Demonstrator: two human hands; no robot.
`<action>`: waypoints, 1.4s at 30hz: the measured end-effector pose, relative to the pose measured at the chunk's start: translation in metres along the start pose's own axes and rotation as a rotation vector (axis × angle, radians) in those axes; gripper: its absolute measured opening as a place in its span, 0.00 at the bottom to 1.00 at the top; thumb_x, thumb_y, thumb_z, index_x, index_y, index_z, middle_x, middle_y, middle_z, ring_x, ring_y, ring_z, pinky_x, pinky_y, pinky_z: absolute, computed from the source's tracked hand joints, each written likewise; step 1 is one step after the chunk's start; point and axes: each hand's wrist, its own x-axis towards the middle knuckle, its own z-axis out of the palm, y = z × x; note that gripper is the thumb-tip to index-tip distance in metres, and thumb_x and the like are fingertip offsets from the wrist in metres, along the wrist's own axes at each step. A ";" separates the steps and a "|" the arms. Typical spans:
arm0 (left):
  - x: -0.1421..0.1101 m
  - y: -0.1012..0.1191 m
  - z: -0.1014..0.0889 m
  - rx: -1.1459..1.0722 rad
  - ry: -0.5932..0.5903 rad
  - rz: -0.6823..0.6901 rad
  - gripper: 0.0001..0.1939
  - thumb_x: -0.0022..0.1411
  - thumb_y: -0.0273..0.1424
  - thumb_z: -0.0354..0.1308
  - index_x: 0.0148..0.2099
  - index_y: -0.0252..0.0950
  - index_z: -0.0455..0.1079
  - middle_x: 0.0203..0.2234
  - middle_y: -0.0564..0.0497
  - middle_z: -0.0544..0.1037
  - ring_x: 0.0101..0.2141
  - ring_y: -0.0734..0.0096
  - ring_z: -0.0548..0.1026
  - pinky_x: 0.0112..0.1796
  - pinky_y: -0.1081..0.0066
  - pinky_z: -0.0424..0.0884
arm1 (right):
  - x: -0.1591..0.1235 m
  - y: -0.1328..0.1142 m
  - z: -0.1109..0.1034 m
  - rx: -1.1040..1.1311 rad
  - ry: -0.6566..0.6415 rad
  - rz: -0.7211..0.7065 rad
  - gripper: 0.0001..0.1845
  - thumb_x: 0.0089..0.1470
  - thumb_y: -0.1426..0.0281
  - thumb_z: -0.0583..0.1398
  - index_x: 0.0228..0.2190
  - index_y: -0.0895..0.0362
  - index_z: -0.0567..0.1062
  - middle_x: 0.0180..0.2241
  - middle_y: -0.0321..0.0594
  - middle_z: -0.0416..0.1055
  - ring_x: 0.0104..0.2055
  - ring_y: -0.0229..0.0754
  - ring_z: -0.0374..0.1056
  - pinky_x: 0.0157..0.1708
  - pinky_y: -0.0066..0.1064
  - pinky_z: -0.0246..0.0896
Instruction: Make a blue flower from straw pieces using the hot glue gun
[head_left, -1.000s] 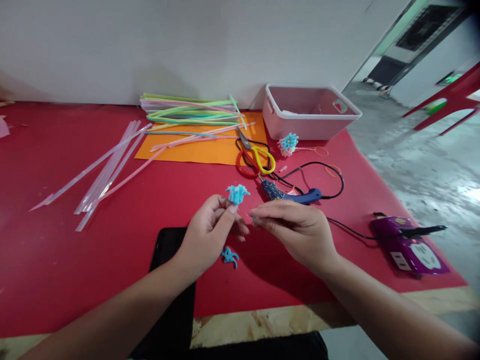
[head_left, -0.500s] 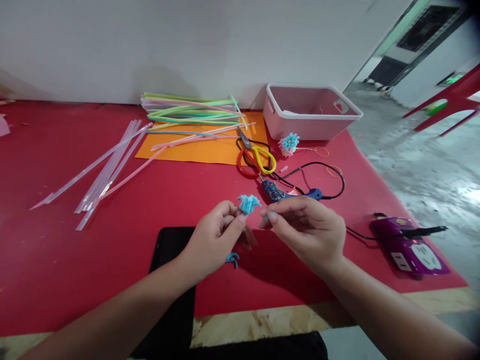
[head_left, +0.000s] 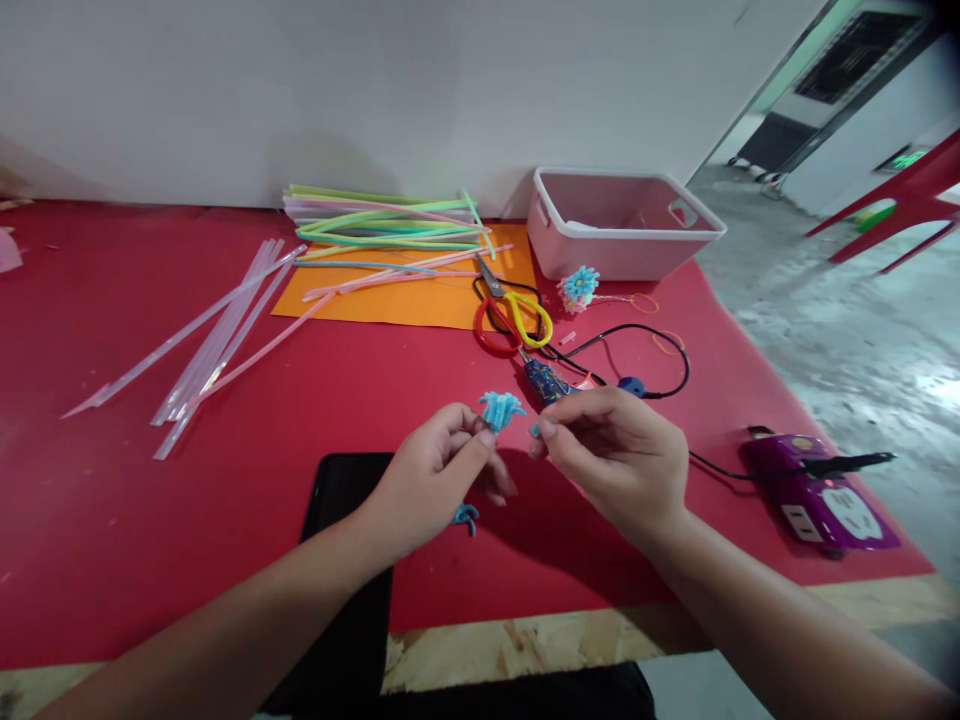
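Note:
My left hand [head_left: 431, 480] pinches a small light-blue frilly straw flower [head_left: 501, 408] between thumb and fingers, just above the red table [head_left: 112, 500]. My right hand [head_left: 615, 450] is closed in a pinch beside it, with a tiny light-blue straw piece [head_left: 535, 431] at its fingertips. The two hands are a short gap apart. Another small blue curled straw bit [head_left: 465, 517] lies on the table under my left hand.
A blue glue gun [head_left: 551, 381] with black cord, red-and-yellow scissors [head_left: 510, 318], a finished blue-pink flower [head_left: 578, 287], a white bin [head_left: 619, 222], coloured straws [head_left: 382, 228] on orange paper [head_left: 405, 295], clear wrappers [head_left: 217, 335], a purple power strip [head_left: 817, 495], a black phone [head_left: 345, 560].
Both hands shifted right and slightly away from me with the blue flower. My right hand now covers more of the glue gun's handle.

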 end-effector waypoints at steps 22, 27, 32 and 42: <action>-0.001 0.002 0.000 0.016 -0.020 -0.034 0.08 0.64 0.31 0.57 0.32 0.38 0.62 0.19 0.54 0.78 0.22 0.74 0.76 0.28 0.73 0.73 | 0.010 0.004 -0.009 -0.433 -0.098 -0.593 0.12 0.56 0.79 0.64 0.39 0.51 0.81 0.33 0.40 0.77 0.34 0.41 0.72 0.34 0.36 0.71; -0.002 0.002 0.000 0.042 -0.031 -0.030 0.07 0.65 0.28 0.54 0.32 0.38 0.61 0.20 0.55 0.78 0.23 0.75 0.77 0.30 0.74 0.73 | 0.010 0.004 -0.009 -0.449 -0.099 -0.610 0.11 0.55 0.79 0.65 0.37 0.52 0.81 0.34 0.42 0.77 0.34 0.42 0.72 0.34 0.37 0.70; -0.003 0.002 -0.001 0.101 -0.054 -0.010 0.07 0.66 0.31 0.54 0.33 0.38 0.62 0.20 0.54 0.79 0.23 0.74 0.76 0.29 0.73 0.71 | 0.009 0.004 -0.008 -0.414 -0.075 -0.566 0.11 0.55 0.80 0.64 0.38 0.53 0.80 0.33 0.42 0.77 0.34 0.41 0.73 0.34 0.35 0.72; -0.003 -0.001 -0.001 0.167 -0.055 -0.010 0.06 0.67 0.30 0.52 0.35 0.38 0.60 0.21 0.55 0.79 0.24 0.74 0.76 0.30 0.73 0.71 | 0.008 0.005 -0.007 -0.479 -0.082 -0.626 0.08 0.55 0.80 0.65 0.36 0.57 0.79 0.32 0.42 0.77 0.33 0.40 0.73 0.34 0.35 0.72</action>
